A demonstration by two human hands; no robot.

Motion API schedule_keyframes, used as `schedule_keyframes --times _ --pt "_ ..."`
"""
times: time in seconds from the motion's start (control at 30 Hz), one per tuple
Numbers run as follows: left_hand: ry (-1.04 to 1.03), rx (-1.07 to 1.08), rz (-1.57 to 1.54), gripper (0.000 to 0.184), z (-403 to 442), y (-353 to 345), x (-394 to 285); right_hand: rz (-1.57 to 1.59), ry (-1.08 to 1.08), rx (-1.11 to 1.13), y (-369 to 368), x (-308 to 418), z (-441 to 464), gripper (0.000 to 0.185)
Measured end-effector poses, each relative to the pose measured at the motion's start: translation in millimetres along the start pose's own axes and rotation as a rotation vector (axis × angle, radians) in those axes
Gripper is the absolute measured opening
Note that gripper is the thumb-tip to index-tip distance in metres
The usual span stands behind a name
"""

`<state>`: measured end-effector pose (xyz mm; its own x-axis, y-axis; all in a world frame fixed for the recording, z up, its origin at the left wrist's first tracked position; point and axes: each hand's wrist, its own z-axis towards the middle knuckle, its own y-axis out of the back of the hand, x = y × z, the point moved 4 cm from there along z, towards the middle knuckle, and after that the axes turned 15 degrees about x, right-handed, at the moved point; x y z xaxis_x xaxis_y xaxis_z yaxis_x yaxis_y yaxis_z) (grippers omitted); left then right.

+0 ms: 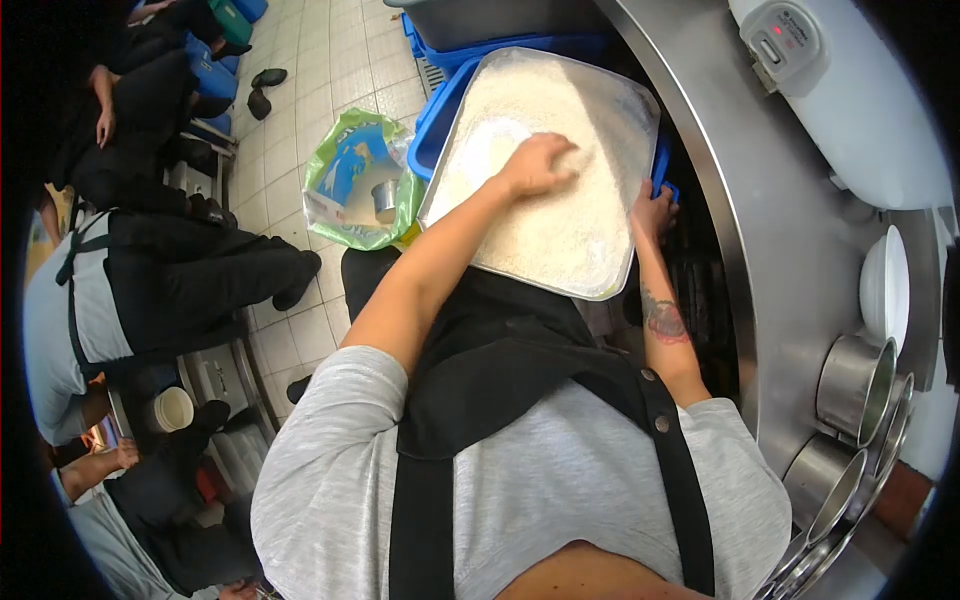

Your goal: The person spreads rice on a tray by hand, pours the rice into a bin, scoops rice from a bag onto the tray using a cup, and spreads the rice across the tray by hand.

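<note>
A large metal tray [628,268] of pale, crumbly powder [545,235] rests tilted over a blue crate [428,140]. My left hand [540,165] is palm down in the powder near the tray's middle. Its fingers are curled into the powder, and their tips are partly hidden. At the tray's right edge, my right hand [653,212] is closed round the crate's blue rim, beside the tray. Left of the tray stands an open green-edged bag [330,222] with pale powder and a metal cup [384,198] inside.
A steel counter [785,260] runs down the right, with a white appliance [850,120], white bowls [884,285] and metal pots [855,390]. A grey tub [500,22] is beyond the tray. Co-workers [150,290] are at the left, near a white bucket [172,410].
</note>
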<state>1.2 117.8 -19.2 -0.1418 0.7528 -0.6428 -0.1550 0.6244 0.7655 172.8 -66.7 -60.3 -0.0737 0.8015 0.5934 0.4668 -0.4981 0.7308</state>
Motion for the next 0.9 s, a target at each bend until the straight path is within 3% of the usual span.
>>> schedule_keyframes --times 0.03,0.13,0.3,0.43,0.53,0.63,0.73,0.77,0.9 --pt "-0.105 0.029 0.07 0.059 -11.6 -4.1 -15.2 0.0 0.012 -0.001 -1.3 -2.5 0.4 0.059" --pt "-0.095 0.23 0.139 0.062 -45.8 -17.3 -34.4 -0.007 0.056 -0.028 -8.6 -14.3 20.2 0.058" --pt "-0.11 0.295 0.378 0.073 -98.0 -22.6 -46.3 0.01 -0.004 -0.033 -0.9 2.0 0.2 0.056" --pt "-0.059 0.299 0.514 0.072 -84.7 -23.0 -32.7 -0.002 0.004 -0.034 -3.4 -6.5 12.3 0.056" --pt "0.134 0.19 0.594 0.066 -52.4 -7.6 -9.0 -0.001 -0.001 -0.034 -4.5 -4.8 9.4 0.057" --pt "0.347 -0.194 0.438 0.055 -20.2 0.1 28.5 0.002 -0.023 -0.026 -2.5 -1.4 6.0 0.058" --pt "0.392 -0.341 0.317 0.046 -13.6 -1.7 28.3 -0.01 -0.025 -0.031 -2.3 -3.0 7.2 0.059" --pt "0.349 -0.409 0.391 0.03 -19.0 -7.1 16.8 -0.006 -0.026 -0.025 -2.1 -3.6 7.5 0.059" --pt "0.321 -0.171 0.337 0.016 -51.7 -28.6 -25.1 0.043 0.01 0.003 -4.8 -5.3 11.3 0.059"
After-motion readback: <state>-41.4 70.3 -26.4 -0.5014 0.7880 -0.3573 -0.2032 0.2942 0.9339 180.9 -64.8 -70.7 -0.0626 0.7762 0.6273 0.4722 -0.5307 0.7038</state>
